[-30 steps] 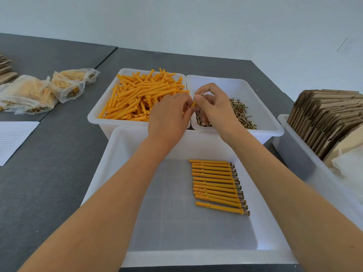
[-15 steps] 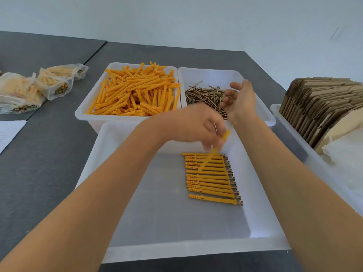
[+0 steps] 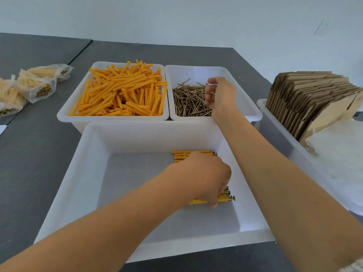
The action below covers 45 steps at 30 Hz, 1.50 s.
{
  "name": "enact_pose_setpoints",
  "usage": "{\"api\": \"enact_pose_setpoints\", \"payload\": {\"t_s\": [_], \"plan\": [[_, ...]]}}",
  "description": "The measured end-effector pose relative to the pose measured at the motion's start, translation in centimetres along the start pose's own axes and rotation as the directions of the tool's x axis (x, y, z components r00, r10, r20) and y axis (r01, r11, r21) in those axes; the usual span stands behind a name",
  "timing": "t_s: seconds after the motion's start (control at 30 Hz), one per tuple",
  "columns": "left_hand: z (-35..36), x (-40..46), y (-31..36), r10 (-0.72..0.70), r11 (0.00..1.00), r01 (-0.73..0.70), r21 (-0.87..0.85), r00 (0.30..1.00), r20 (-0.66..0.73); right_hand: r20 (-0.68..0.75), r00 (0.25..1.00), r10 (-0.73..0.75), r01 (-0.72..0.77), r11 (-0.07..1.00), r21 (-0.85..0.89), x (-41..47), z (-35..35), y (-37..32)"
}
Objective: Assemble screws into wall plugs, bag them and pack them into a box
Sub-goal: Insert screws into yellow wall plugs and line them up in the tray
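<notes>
On the grey worktop, a white tray holds a row of assembled plugs. The left hand pinches the nearest plug there. Beyond the tray, the right hand grasps screws over their bin, beside the bin of loose plugs.

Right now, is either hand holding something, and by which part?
The left hand pinches an orange plastic wall plug with a screw in it near its screw-head end. The right hand seems to hold brass screws; grip unclear.
</notes>
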<state>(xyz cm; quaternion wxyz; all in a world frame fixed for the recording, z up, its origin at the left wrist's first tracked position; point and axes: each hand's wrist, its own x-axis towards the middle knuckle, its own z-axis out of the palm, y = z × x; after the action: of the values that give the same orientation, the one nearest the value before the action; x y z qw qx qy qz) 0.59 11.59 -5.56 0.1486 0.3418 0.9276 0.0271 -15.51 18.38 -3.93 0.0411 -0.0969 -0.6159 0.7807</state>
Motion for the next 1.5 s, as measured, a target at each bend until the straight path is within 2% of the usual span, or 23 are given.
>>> {"api": "enact_pose_setpoints", "payload": {"t_s": [0.2,0.47,0.6,0.77,0.93,1.13,1.27,1.37,1.43,1.5], "plan": [[0.9,0.3,0.8,0.055,0.99,-0.044,0.131,0.995,-0.085,-0.004,1.0,-0.002,0.002,1.0,-0.017,0.1,0.1,0.1],[1.5,0.6,0.6,0.037,0.989,-0.016,0.15,0.99,-0.138,-0.005,1.0,-0.006,0.006,0.999,-0.032,0.2,0.1,0.2],[1.6,0.7,0.6,0.025,0.994,-0.01,0.111,0.99,-0.136,-0.006,1.0,-0.003,0.003,0.999,-0.038,0.2,0.1,0.2],[1.7,0.7,0.4,-0.013,1.0,0.011,-0.026,0.998,-0.065,-0.002,1.0,-0.009,0.009,0.999,-0.054,0.3,0.2,0.3],[1.6,0.7,0.5,0.008,0.998,-0.015,-0.055,0.994,-0.112,-0.006,1.0,-0.01,0.009,0.997,-0.079,0.2,0.2,0.3],[1.8,0.8,0.6,0.001,0.992,-0.007,-0.124,0.999,-0.05,-0.001,1.0,-0.009,0.009,0.994,-0.11,-0.1,0.3,0.1],[1.2,0.9,-0.2,0.055,0.991,-0.065,-0.115,0.995,-0.083,0.043,0.996,-0.074,0.081,0.979,-0.185,-0.4,0.3,0.4],[-0.5,1.2,-1.8,0.013,0.987,-0.052,-0.154,0.97,-0.243,0.086,0.974,-0.212,0.228,0.88,-0.416,-0.3,0.0,1.1],[-1.8,0.9,-3.5,-0.034,0.996,-0.006,-0.091,0.901,-0.432,0.153,0.928,-0.339,0.36,0.715,-0.599,0.0,-0.2,1.7],[-2.7,0.3,-5.6,-0.115,0.993,0.09,-0.072,0.803,-0.585,0.235,0.906,-0.353,0.396,0.507,-0.765,0.1,-0.2,2.0]]}}
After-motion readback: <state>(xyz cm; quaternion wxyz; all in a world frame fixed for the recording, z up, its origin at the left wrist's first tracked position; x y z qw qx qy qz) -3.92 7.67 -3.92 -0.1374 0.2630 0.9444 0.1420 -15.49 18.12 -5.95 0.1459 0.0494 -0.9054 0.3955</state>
